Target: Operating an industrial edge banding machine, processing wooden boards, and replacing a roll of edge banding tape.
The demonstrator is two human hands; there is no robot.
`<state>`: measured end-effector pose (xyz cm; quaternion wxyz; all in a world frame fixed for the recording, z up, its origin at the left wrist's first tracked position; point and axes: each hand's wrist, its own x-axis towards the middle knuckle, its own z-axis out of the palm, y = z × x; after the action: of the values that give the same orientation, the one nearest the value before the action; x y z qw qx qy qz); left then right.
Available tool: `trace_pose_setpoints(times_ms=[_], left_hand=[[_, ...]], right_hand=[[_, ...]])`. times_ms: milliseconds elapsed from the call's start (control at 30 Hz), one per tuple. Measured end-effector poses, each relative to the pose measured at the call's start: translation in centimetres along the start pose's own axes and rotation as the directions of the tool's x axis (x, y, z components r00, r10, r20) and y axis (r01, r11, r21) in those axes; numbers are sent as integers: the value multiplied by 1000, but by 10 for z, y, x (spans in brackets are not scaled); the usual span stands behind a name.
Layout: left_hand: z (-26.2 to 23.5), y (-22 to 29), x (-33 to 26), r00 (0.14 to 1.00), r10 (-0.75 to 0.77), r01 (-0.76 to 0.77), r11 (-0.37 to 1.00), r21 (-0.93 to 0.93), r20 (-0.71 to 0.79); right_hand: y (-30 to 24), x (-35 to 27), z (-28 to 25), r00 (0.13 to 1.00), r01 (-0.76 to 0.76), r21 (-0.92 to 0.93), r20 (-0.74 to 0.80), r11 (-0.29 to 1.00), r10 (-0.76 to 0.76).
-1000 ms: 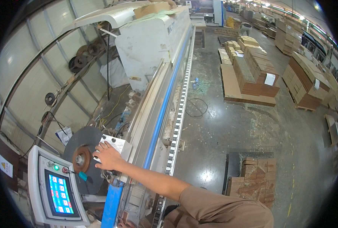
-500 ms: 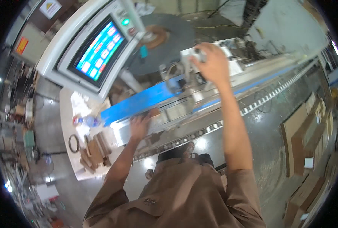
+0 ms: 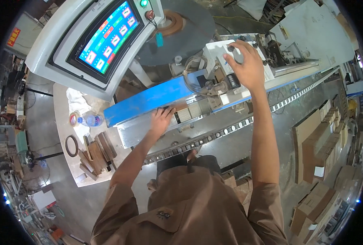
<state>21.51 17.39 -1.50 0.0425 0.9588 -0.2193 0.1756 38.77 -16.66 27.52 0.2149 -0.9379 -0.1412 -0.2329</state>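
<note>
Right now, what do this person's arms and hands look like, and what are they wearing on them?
Both arms are bare from above the elbow down, in short brown sleeves of a collared work shirt with a small dark emblem on the chest. The left hand and right hand wear no gloves. No watch, ring or wristband shows on either wrist.

Head view — steep, close look down onto machine (image 3: 214,87).

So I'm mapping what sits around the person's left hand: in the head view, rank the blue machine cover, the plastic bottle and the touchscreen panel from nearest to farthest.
From the left hand:
1. Blue machine cover, just above the fingers.
2. Plastic bottle, lying on the side table to the hand's left.
3. Touchscreen panel, farthest, up and to the left.
</note>
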Motion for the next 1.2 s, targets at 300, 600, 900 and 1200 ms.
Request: trace_pose_setpoints(times_ms=[300, 600, 900, 1200], left_hand=[[-10, -2, 5, 992, 70, -74, 997, 37, 107], [-8, 9, 6, 993, -16, 11, 999, 44, 119], [3, 13, 13, 993, 9, -15, 998, 53, 117], [14, 40, 40, 991, -16, 19, 1000, -16, 131]], right_hand=[[-2, 2, 1, 1000, 0, -19, -14, 1000, 0], [3, 1, 2, 1000, 12, -37, 4, 999, -12], [-3, 2, 0, 1000, 18, -23, 0, 1000, -18], [-3, 1, -2, 1000, 28, -17, 9, 999, -28]])
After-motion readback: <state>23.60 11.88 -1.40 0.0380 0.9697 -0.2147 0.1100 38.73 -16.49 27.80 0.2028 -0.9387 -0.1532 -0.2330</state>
